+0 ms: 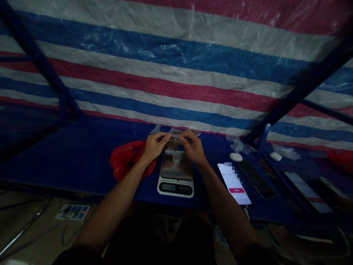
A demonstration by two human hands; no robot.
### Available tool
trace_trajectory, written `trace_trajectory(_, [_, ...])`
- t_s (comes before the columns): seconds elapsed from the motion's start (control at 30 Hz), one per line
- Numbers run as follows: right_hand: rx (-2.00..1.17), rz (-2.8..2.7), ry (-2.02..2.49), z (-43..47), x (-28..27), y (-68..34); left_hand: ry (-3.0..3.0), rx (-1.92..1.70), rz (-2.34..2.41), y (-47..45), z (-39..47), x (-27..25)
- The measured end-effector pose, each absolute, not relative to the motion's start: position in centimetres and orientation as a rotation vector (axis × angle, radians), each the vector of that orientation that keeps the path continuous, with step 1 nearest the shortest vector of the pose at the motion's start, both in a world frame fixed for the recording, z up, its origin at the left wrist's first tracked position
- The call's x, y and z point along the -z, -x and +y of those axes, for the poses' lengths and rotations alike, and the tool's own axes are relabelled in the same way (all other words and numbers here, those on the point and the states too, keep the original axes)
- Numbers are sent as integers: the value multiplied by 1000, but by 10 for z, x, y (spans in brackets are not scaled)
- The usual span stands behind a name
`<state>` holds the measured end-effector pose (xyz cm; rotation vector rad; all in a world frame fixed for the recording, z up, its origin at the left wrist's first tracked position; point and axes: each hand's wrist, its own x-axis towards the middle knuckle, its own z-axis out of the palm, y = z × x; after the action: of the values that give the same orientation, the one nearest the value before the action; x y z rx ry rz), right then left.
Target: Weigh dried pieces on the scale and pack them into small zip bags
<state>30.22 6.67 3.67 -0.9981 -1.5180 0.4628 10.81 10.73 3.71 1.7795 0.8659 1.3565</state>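
Both hands pinch the top edge of a small clear zip bag [172, 143] with brown bits inside. My left hand [156, 146] is closed on its left corner, and my right hand [192, 147] is closed on its right corner. Just below the bag is a digital kitchen scale [176, 172] with a steel plate and a dark display. A small whitish cup [177, 158] stands on the plate. Behind my fingers lie more clear bags [196, 133] with brown contents. A crumpled red plastic bag [124, 158] lies beside my left wrist.
Right of the scale lie a lit phone [234, 184], a dark phone [259, 180], a white oval case [235, 157] and crumpled clear plastic [239, 146]. Blue metal posts [298, 92] flank the blue tabletop [91, 154]. Striped sheeting [165, 73] hangs behind. A power strip [73, 212] is on the floor.
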Motion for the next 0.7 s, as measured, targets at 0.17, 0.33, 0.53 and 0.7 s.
trace_trajectory(0.17, [-469, -1529, 1006, 65, -38, -301, -1770, -1349, 876, -111, 106, -35])
trace_trajectory(0.33, [-423, -1585, 999, 62, -43, -299, -1724, -1332, 868, -115, 102, -35])
trace_trajectory(0.53, [-371, -1635, 1017, 58, -46, -296, -1812, -1358, 838, -113, 99, -41])
trace_trajectory(0.7, [-328, -1635, 993, 59, -47, -294, -1858, -1351, 832, -113, 97, -45])
